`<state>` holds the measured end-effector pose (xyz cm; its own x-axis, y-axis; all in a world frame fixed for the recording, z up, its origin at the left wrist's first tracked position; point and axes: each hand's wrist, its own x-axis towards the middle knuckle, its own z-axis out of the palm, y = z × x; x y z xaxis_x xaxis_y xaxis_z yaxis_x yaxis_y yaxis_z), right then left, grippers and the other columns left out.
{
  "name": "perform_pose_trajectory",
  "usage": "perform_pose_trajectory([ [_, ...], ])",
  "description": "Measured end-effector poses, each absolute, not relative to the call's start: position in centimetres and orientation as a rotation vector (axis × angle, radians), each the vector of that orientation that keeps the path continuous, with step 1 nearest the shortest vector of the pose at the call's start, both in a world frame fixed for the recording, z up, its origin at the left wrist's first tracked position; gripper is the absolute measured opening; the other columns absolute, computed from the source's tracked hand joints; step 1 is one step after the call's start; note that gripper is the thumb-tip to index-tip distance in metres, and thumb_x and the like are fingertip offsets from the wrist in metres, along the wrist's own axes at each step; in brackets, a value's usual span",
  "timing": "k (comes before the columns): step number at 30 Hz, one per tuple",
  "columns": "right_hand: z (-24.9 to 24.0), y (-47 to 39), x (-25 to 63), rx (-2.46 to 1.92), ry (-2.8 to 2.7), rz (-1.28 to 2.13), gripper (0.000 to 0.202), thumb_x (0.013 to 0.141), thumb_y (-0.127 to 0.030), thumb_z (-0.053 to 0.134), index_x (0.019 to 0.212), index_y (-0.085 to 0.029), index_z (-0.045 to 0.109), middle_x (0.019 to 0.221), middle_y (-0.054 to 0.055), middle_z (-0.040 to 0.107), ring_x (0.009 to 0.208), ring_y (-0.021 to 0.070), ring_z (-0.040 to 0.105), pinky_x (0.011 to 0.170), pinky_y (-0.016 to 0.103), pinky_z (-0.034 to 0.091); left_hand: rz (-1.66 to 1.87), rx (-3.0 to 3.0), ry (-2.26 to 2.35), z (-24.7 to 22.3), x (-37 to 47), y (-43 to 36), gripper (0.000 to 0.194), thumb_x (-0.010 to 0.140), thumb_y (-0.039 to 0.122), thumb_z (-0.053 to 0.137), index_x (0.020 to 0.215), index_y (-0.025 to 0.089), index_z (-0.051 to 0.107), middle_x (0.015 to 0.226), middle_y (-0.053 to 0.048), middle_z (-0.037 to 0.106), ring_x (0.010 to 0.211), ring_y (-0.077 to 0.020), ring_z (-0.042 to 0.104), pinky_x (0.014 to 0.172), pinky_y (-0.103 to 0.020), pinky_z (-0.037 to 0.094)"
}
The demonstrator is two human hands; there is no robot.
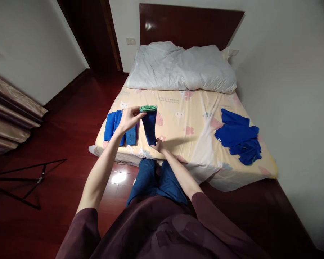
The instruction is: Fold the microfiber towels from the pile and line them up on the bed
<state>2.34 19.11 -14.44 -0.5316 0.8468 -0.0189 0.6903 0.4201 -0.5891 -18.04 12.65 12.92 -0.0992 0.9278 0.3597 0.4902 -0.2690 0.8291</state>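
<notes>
A folded blue cloth (149,126) with a green edge along its top is held up above the near side of the bed. My left hand (130,118) pinches its upper left corner. At its lower end, my right hand (158,145) grips the bottom right corner. Just left of it, several folded blue cloths (113,126) lie side by side on the sheet, partly behind my left hand and wrist. Over on the right of the bed is a loose, crumpled pile of blue cloths (239,135).
The bed (183,111) has a patterned yellow sheet under thin plastic. A pale covered quilt (183,68) lies before the dark headboard (186,25). On the floor at left stands a black tripod leg frame (39,180), near curtains (10,118).
</notes>
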Motion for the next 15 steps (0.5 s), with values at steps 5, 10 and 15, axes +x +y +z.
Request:
perform_pose_trajectory([
  [5,-16.1,18.0,-3.7,-1.243,-2.272,0.971,0.021,0.079,-0.024,0.08,0.096,-0.014,0.075,0.105,0.013,0.076,0.096,0.0242,0.072,0.087,0.031,0.056,1.306,1.794,1.697,14.5,-20.5,12.1,0.034,0.085,0.043,0.067,0.093,0.011,0.075,0.081,-0.004,0.072,0.079,-0.0179,0.066,0.072,-0.024,0.051],
  [10,-17.1,17.9,-6.7,-1.256,-2.191,1.106,0.021,0.072,-0.023,0.083,0.09,-0.016,0.074,0.099,0.011,0.076,0.093,0.0274,0.071,0.087,0.037,0.058,1.242,1.821,1.8,13.6,-22.4,12.5,0.033,0.085,0.044,0.067,0.09,0.013,0.076,0.08,-0.003,0.074,0.076,-0.0171,0.065,0.068,-0.022,0.049],
  [15,-18.2,18.4,-8.3,-1.244,-2.173,1.17,0.022,0.073,-0.025,0.082,0.092,-0.017,0.074,0.095,0.01,0.075,0.091,0.0273,0.071,0.086,0.038,0.058,1.246,1.793,1.8,11.9,-23.8,13.4,0.034,0.087,0.045,0.066,0.096,0.015,0.077,0.087,-0.005,0.077,0.08,-0.0198,0.069,0.07,-0.025,0.051],
])
